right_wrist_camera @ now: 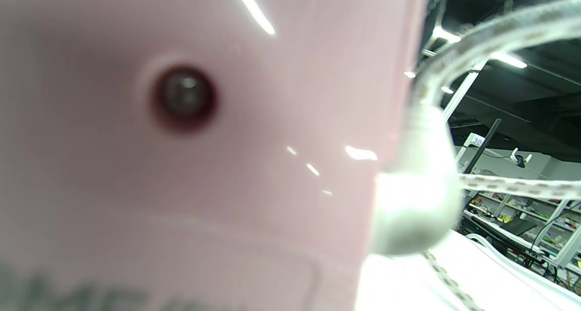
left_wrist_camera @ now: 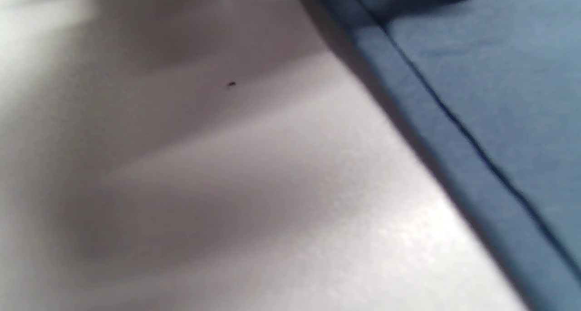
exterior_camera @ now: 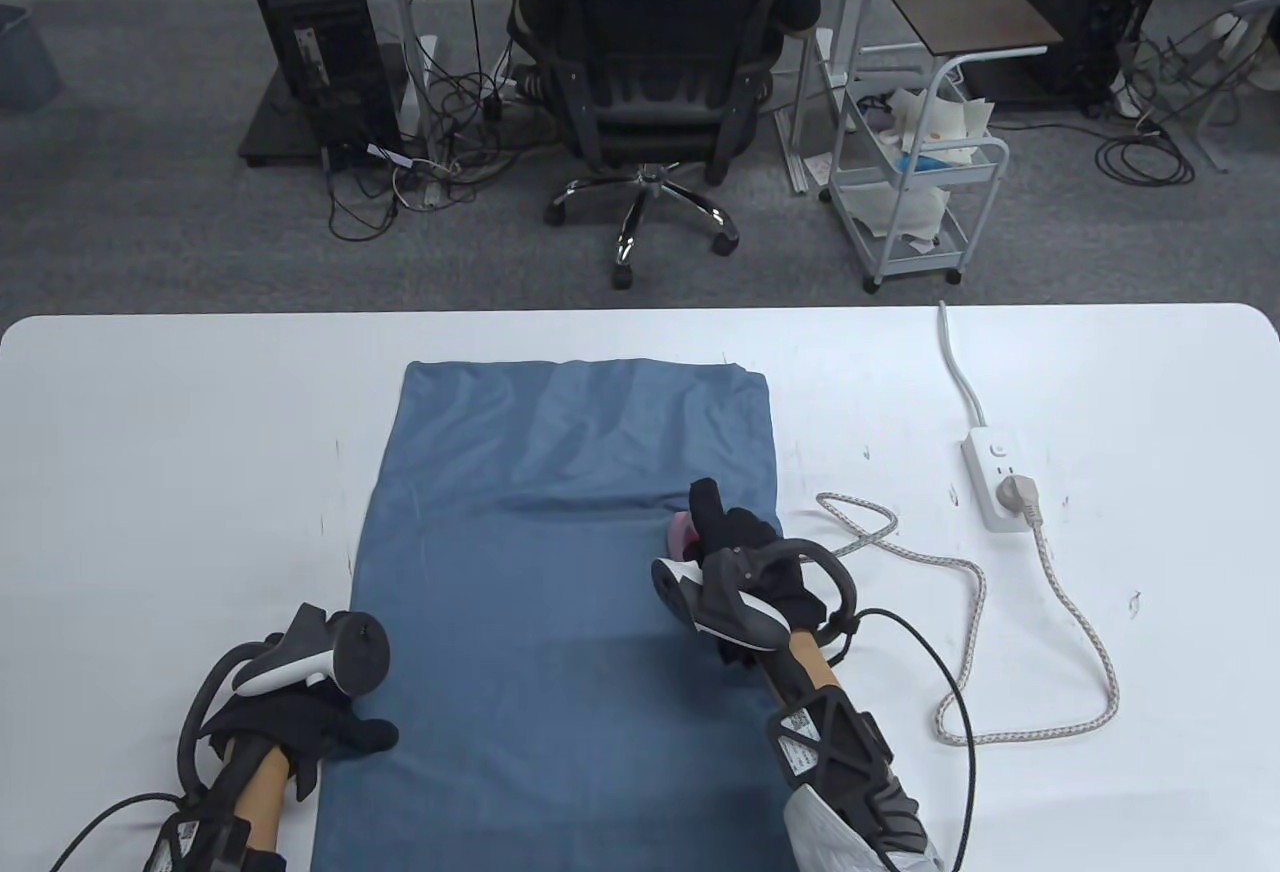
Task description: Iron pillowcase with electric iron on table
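Note:
A blue pillowcase (exterior_camera: 560,532) lies flat on the white table (exterior_camera: 150,432), long side running away from me. My right hand (exterior_camera: 735,537) grips a pink electric iron (exterior_camera: 683,534) resting on the pillowcase near its right edge; the hand and tracker hide most of it. The iron's pink body (right_wrist_camera: 190,143) fills the right wrist view, with its cord (right_wrist_camera: 499,29) leaving at the right. My left hand (exterior_camera: 330,727) rests on the pillowcase's left edge near the front. The left wrist view shows that hem (left_wrist_camera: 454,116) on the table.
The iron's braided cord (exterior_camera: 1000,632) loops across the table to a white power strip (exterior_camera: 995,477) at the right. Beyond the table's far edge stand an office chair (exterior_camera: 650,82) and a white cart (exterior_camera: 920,182).

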Demonstrator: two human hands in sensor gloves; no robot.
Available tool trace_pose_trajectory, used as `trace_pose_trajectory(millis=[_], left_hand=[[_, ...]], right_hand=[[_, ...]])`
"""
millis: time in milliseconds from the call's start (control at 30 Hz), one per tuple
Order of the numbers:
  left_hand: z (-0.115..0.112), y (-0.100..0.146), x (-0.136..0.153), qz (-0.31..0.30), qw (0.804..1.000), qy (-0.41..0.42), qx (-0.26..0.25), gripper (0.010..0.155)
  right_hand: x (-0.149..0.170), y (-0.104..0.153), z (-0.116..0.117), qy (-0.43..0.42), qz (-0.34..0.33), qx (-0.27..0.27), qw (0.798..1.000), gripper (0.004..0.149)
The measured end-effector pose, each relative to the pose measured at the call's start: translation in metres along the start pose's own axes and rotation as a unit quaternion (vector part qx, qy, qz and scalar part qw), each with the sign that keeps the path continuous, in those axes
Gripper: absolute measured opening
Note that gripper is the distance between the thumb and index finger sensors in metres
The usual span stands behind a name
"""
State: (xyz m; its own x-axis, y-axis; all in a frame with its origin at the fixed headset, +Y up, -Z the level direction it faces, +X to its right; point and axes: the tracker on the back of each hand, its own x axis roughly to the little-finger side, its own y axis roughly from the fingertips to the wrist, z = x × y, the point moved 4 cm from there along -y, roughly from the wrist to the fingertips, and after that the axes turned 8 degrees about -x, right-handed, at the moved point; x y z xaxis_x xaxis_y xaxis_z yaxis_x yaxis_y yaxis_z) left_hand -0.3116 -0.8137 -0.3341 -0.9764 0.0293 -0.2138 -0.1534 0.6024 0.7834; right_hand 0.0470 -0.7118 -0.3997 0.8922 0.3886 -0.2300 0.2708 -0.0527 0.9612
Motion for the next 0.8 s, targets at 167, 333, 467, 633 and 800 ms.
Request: trace_pose_trajectory(millis=[167, 333, 467, 633, 800], left_hand=[[0.000, -0.001, 0.001, -0.006, 1.000, -0.003, 0.003, 0.105], [-0.001, -0.001, 0.001, -0.007, 1.000, 0.004, -0.001, 0.105], [-0.001, -0.002, 0.001, -0.009, 1.000, 0.003, 0.000, 0.105], [0.000, -0.001, 0.000, -0.008, 1.000, -0.003, -0.003, 0.105], [0.002, -0.003, 0.000, -0.016, 1.000, -0.005, 0.003, 0.105]], right_hand=[[0.022, -0.002, 0.010, 0.016, 0.032, -0.009, 0.999, 0.066], [0.032, -0.006, 0.011, 0.002, 0.038, -0.022, 0.999, 0.067], [0.021, 0.007, 0.006, 0.010, -0.010, -0.026, 1.000, 0.068], [0.015, 0.028, 0.005, 0.003, -0.055, -0.014, 0.998, 0.068], [0.034, 0.023, 0.015, 0.008, -0.037, -0.015, 0.999, 0.068]])
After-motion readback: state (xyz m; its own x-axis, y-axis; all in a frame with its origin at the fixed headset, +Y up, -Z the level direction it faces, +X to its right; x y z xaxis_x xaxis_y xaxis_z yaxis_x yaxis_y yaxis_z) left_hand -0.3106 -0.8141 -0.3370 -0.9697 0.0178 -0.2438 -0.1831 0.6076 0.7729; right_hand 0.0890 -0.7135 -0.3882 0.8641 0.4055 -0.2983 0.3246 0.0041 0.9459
